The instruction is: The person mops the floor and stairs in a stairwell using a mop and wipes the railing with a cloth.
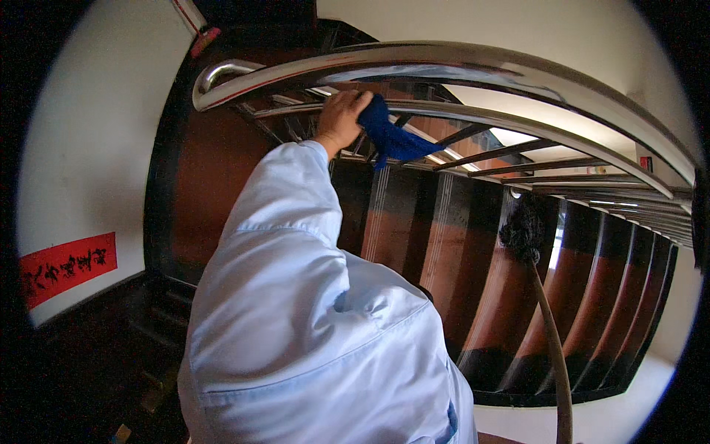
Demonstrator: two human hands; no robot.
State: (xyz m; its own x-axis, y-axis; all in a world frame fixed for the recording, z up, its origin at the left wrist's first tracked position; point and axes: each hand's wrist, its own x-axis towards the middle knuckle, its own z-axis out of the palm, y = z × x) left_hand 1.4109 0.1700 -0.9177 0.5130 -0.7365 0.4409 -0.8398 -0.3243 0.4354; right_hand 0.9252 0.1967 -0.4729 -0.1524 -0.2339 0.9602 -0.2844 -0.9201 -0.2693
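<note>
My left hand [339, 116], at the end of a pale blue-white sleeve, is closed on a blue cloth [391, 133] at the thinner, lower rail [466, 112] of a stainless steel stair railing. The cloth lies against this rail and hangs down to the right of my fingers. Above my hand curves the thick, shiny handrail [416, 55]. My right hand is out of view. To the right, a mop with a dark, shaggy head [521, 227] and a long, pale handle [554, 344] lies over the stairs; its lower end runs out of the picture.
Brown and black stair steps [399, 222] with grooved edges run off to the right below the railing. Metal balusters [510, 150] slant between the rails. At the left is a pale wall [100, 139] with a red paper strip [69, 269] bearing writing. The lower left is dark.
</note>
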